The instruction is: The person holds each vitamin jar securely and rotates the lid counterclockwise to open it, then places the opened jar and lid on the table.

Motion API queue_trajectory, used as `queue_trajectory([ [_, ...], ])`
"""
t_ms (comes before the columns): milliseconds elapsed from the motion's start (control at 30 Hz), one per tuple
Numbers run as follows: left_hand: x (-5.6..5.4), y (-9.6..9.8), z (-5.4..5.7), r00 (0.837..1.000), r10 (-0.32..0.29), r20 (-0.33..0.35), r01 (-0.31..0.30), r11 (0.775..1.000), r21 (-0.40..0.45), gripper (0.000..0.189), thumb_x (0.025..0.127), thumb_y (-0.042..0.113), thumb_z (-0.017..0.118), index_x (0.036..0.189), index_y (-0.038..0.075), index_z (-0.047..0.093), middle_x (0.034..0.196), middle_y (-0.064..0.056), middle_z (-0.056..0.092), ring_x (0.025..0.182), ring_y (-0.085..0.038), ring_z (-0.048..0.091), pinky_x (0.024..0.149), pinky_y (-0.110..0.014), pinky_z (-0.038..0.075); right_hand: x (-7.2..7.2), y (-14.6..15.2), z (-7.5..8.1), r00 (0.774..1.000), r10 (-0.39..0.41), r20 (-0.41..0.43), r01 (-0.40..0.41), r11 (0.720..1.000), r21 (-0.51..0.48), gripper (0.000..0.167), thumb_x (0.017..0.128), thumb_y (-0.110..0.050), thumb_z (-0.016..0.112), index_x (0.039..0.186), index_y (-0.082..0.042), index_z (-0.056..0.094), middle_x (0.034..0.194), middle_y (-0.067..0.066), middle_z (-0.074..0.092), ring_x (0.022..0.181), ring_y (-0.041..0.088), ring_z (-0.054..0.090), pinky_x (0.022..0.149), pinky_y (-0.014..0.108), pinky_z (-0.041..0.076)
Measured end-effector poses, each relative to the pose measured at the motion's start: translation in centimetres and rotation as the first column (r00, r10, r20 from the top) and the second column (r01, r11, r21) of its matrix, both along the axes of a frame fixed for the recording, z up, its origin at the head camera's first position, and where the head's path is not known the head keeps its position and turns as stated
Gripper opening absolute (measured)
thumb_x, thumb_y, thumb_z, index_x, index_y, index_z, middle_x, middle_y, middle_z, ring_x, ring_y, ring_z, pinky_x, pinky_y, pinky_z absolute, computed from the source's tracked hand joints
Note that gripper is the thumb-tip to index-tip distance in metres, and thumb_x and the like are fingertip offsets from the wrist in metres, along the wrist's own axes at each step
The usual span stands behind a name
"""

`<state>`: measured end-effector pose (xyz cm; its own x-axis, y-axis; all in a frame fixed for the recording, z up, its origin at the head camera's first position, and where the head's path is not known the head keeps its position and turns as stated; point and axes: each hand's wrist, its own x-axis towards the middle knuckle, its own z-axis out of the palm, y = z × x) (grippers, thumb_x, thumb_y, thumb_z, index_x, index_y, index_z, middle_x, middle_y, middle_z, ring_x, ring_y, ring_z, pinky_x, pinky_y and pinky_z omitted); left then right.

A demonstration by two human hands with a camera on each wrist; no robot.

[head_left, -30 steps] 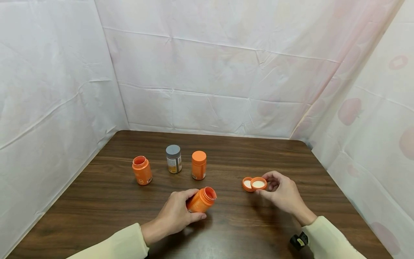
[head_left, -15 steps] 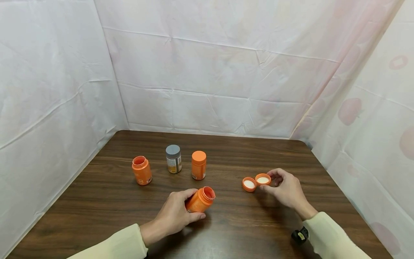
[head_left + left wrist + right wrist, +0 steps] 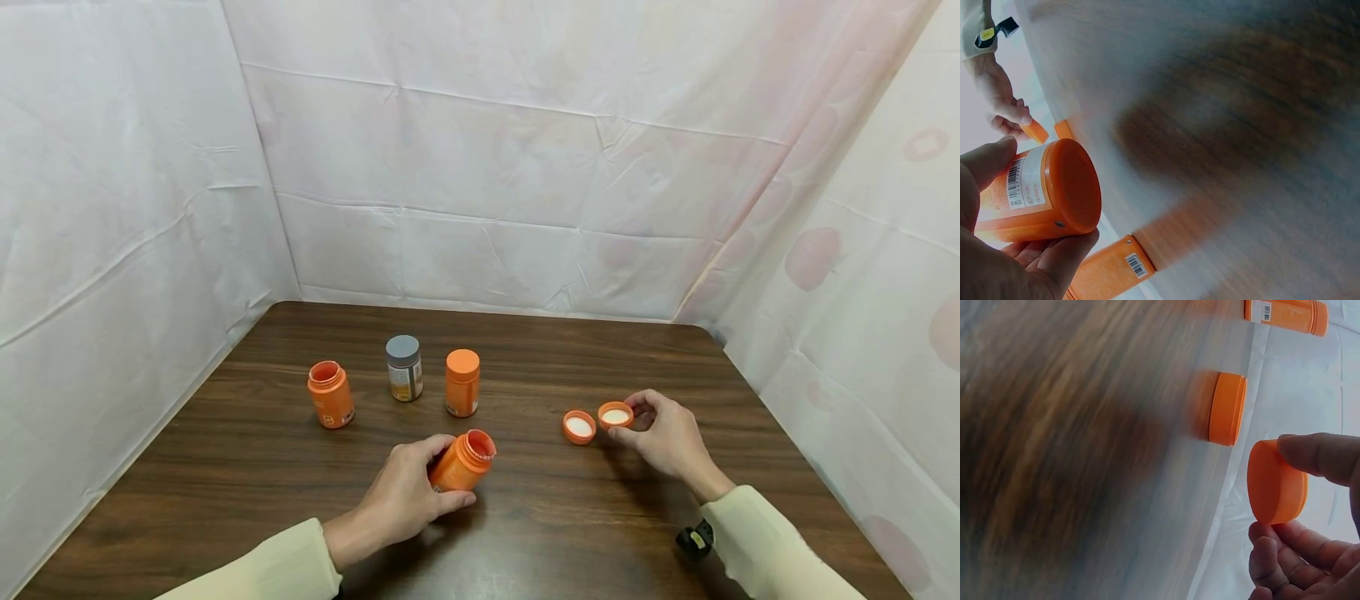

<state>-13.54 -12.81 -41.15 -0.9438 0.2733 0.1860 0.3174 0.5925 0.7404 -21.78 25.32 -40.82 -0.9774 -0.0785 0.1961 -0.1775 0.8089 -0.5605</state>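
Observation:
My left hand [image 3: 405, 496] grips an orange bottle [image 3: 461, 462] that has no lid and leans with its mouth up to the right. The left wrist view shows the base of this bottle [image 3: 1075, 190] off the table, thumb on one side and fingers on the other. My right hand [image 3: 663, 433] pinches an orange lid [image 3: 616, 415], its white inside facing up. In the right wrist view, thumb and fingers hold that lid [image 3: 1275, 481] by its edge, just above the table. A second orange lid [image 3: 579, 427] lies inside-up on the table, close to its left.
An uncapped orange bottle [image 3: 330, 395] stands at the left. Farther back stand a grey-lidded bottle [image 3: 404, 368] and a capped orange bottle [image 3: 462, 383]. White sheeting [image 3: 480, 167] hangs behind and beside the dark wooden table [image 3: 300, 492].
My right hand has drawn its lid right, away from the lid on the table, which it overlapped in view before. The left-hand bottle has shifted slightly left.

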Motion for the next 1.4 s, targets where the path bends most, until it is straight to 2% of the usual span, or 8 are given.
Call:
queue_trajectory([
  [300, -0.1, -0.1, 0.0, 1.000, 0.009, 0.007, -0.009, 1.000, 0.007, 0.057, 0.074, 0.027, 0.095, 0.122, 0.018, 0.066, 0.105, 0.010, 0.071, 0.087, -0.007, 0.063, 0.079, -0.032, 0.052, -0.4, 0.2, -0.4, 0.995, -0.029, 0.096, 0.026, 0.999, 0.027, 0.045, 0.084, -0.030, 0.086, 0.115, -0.006, 0.066, 0.102, 0.007, 0.070, 0.084, 0.020, 0.060, 0.070, 0.035, 0.046],
  [900, 0.0, -0.4, -0.3, 0.999, 0.042, 0.001, -0.042, 0.999, 0.013, 0.055, 0.074, 0.027, 0.095, 0.120, 0.018, 0.064, 0.105, 0.010, 0.070, 0.087, -0.005, 0.064, 0.079, -0.031, 0.053, -0.9, 0.2, -0.7, 0.981, -0.029, 0.190, 0.013, 0.997, 0.081, 0.050, 0.086, -0.030, 0.085, 0.121, -0.002, 0.063, 0.109, 0.012, 0.068, 0.075, 0.016, 0.059, 0.069, 0.038, 0.047],
  [1400, 0.1, -0.6, -0.3, 0.998, 0.059, 0.006, -0.059, 0.998, 0.011, 0.056, 0.074, 0.027, 0.095, 0.119, 0.018, 0.064, 0.104, 0.009, 0.070, 0.088, -0.005, 0.065, 0.080, -0.033, 0.054, -1.1, 0.2, -1.1, 0.978, -0.043, 0.205, 0.018, 0.992, 0.124, 0.047, 0.083, -0.022, 0.086, 0.119, -0.001, 0.064, 0.104, 0.010, 0.069, 0.087, 0.024, 0.061, 0.078, 0.047, 0.049],
])
